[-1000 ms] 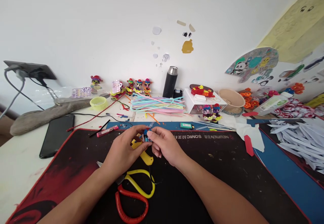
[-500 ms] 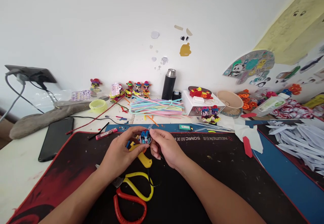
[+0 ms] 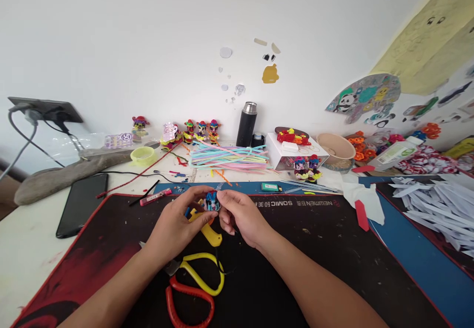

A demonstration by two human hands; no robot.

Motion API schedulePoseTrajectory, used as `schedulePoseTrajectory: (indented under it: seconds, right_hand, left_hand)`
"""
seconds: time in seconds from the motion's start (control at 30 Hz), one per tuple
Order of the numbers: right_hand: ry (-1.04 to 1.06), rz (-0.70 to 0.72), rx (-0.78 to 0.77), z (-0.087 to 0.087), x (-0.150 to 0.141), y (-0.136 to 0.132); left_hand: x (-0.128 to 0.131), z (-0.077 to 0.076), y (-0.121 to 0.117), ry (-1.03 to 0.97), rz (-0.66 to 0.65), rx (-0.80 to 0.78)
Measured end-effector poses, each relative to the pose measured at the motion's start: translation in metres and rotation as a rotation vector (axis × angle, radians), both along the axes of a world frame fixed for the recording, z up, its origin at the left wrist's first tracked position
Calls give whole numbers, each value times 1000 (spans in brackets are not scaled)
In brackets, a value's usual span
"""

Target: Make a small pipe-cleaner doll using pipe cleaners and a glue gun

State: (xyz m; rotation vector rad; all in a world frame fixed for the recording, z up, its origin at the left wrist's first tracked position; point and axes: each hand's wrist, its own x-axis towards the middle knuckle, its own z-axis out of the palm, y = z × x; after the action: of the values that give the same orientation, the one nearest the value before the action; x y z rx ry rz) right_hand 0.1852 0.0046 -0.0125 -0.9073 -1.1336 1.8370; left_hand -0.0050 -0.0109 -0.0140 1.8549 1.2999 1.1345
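Between the thumb and fingers of my left hand (image 3: 177,222) is a small blue doll head (image 3: 212,202) with a painted face, held above the mat. My right hand (image 3: 240,214) closes in a pinch at the head's upper right side. A small clear piece (image 3: 221,186) shows at those fingertips, too small to name. Under my left hand lies a yellow tool with a black cord (image 3: 212,235), partly covered. Closer to me, scissors (image 3: 203,279) with one yellow and one red handle rest on the black mat (image 3: 281,278), their blades partly behind my left wrist.
Along the wall stand several small dolls (image 3: 201,131), a bundle of pastel pipe cleaners (image 3: 229,156), a black thermos (image 3: 247,124) and a white box (image 3: 276,152). A phone (image 3: 83,204) lies left, near a yellow tape roll (image 3: 143,155). White paper strips (image 3: 440,212) pile up right.
Both hands stay almost in place around the doll head. The right fingertips sit slightly differently against its upper side, and the view has shifted a little.
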Motion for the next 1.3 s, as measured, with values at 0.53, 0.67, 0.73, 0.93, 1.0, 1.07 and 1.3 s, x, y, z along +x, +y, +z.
schedulePoseTrajectory:
  seconds: [0.53,0.67,0.73,0.93,1.0,1.07,1.3]
  right_hand:
    - [19,19,5,0,1,1]
    - [5,32,8,-2,0,-1]
    - [0,35,10,-2,-1,-1]
    - [-12,42,11,-1,-1,0]
    - [-15,43,14,-1,0,-1]
    - [-17,44,17,-1,0,-1]
    - [-25,52,18,-2,-1,-1]
  left_hand:
    - [-2,13,3,-328,-99,-229]
    - [-4,11,5,-386,-102,-279]
    - [-4,10,6,-399,-100,-299]
    - [-5,11,5,-410,-96,-319]
    - [-5,12,5,-405,-95,-320]
    - [-5,13,5,-398,-91,-320]
    - [-3,14,5,-414,-87,-308]
